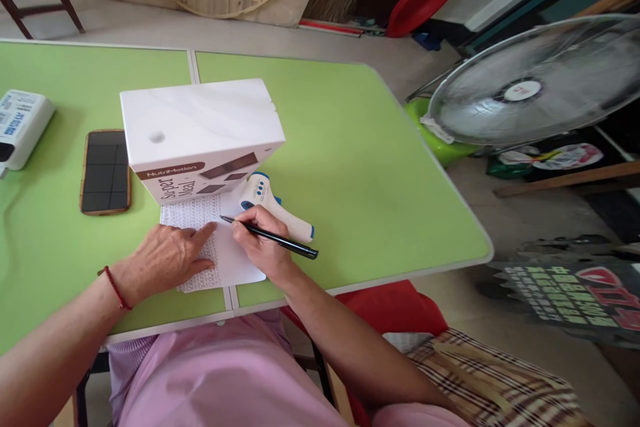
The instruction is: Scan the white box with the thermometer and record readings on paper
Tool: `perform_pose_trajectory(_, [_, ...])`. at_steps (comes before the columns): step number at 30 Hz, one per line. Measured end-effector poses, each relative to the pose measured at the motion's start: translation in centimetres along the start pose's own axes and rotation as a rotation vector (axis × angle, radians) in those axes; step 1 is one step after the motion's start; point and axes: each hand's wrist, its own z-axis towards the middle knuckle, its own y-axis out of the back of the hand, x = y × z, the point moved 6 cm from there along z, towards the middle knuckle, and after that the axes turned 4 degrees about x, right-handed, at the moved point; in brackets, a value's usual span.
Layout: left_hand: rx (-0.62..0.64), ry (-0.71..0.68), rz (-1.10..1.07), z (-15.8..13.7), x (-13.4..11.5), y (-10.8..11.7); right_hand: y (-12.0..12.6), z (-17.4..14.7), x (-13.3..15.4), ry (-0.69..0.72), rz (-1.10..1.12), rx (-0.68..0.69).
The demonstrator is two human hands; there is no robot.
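Note:
My right hand (265, 243) grips a black pen (287, 241), its tip close to the written lines on a sheet of paper (240, 260). Handwriting fills the left part of that sheet, and its right part is blank. My left hand (173, 252) lies on the paper with the index finger stretched toward the writing and the thumb apart. Behind the sheet stands a white NutriMotion box (200, 123), which hides the paper's far edge. A white and blue infrared thermometer (287, 217) rests just beyond my right hand, partly covered by it.
A phone (105, 172) in a brown case lies left of the box on the green table (360, 167). Farther left is a white device (25, 127) with a cable. A large fan (520, 90) stands past the table's right edge. A red chair (395, 310) is at the near side.

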Motion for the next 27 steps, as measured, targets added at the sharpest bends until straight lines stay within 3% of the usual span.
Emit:
perform_pose_trajectory(6, [-0.025, -0.006, -0.008, 0.1, 0.0, 0.1, 0.7, -0.4, 0.7, 0.026, 0.029, -0.002])
perform_pose_trajectory(10, [-0.140, -0.066, 0.022, -0.1, 0.0, 0.2, 0.8, -1.1, 2.9, 0.256, -0.085, 0.143])
perform_pose_trajectory(12, [-0.373, -0.158, 0.017, -0.8, -0.2, 1.5, 0.9, -1.6, 3.3, 0.343, -0.195, 0.203])
perform_pose_trajectory(15, [-0.905, -0.312, -0.092, -3.4, 0.1, 4.5, 1.1, -2.0, 2.7, 0.372, -0.376, 0.250])
perform_pose_trajectory(17, [-1.209, -0.344, -0.189, -5.3, 1.0, 6.0, 1.2, -2.2, 2.4, 0.409, -0.460, 0.262])
perform_pose_trajectory(19, [-1.414, -0.277, -0.282, -6.3, 2.3, 6.7, 1.3, -2.4, 2.6, 0.462, -0.506, 0.250])
perform_pose_trajectory(22, [-1.610, -0.084, -0.407, -6.8, 4.3, 6.6, 1.4, -2.6, 3.1, 0.438, -0.533, 0.214])
perform_pose_trajectory(24, [-1.584, 0.046, -0.494, -6.2, 5.6, 6.0, 1.3, -2.9, 3.3, 0.352, -0.531, 0.225])
perform_pose_trajectory(27, [-1.330, 0.110, -0.651, -4.0, 7.4, 4.7, 1.0, -3.4, 3.1, 0.239, -0.562, 0.269])
